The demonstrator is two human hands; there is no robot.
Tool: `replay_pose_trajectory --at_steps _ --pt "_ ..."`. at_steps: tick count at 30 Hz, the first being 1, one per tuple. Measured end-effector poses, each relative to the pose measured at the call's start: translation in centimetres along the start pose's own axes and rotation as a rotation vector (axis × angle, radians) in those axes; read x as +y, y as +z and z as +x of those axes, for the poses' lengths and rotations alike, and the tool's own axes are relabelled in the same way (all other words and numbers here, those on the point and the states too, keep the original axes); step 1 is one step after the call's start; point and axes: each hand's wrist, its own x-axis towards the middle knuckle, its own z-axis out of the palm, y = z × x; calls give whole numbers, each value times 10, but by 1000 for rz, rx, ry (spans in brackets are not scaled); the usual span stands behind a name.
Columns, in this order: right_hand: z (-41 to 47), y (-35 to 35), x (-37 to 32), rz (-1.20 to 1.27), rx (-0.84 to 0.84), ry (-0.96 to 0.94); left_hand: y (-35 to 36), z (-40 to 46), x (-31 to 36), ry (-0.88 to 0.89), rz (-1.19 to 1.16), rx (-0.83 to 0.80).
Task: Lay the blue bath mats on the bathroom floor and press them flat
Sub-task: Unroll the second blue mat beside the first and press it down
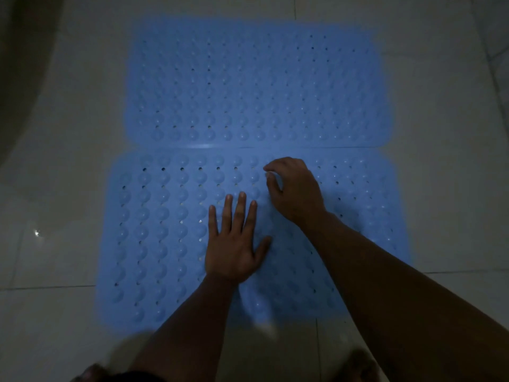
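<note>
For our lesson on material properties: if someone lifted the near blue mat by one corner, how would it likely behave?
The near mat would probably droop rather than stay stiff: it looks thin and lies close to the tile floor. Its rows of suction cups suggest that it may cling and peel up gradually. The many holes suggest that it is fairly light for its size.
</note>
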Motion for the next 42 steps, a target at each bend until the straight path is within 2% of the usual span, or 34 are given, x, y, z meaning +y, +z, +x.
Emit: replay_pose_trajectory --at_steps 7,13,15,19,23,35,42 --pt "8 13 -1 34 -16 19 3 6 -1 10 4 -15" --pt "-19 9 -10 4 38 65 -25 6 2 -45 10 -242" --pt "-36 14 -11 -46 -4 41 -41 7 -1 -67 -48 -204" --pt "-80 33 -6 -163 -185 19 -61 11 2 -61 -72 -13" --pt "-108 56 -2 -272 -256 -22 -59 9 3 -4 -33 41" --pt "-117 83 12 -322 -114 -49 -45 29 -11 -27 33 134" --pt "-116 91 11 -282 -128 -56 -52 28 -19 -12 28 55"
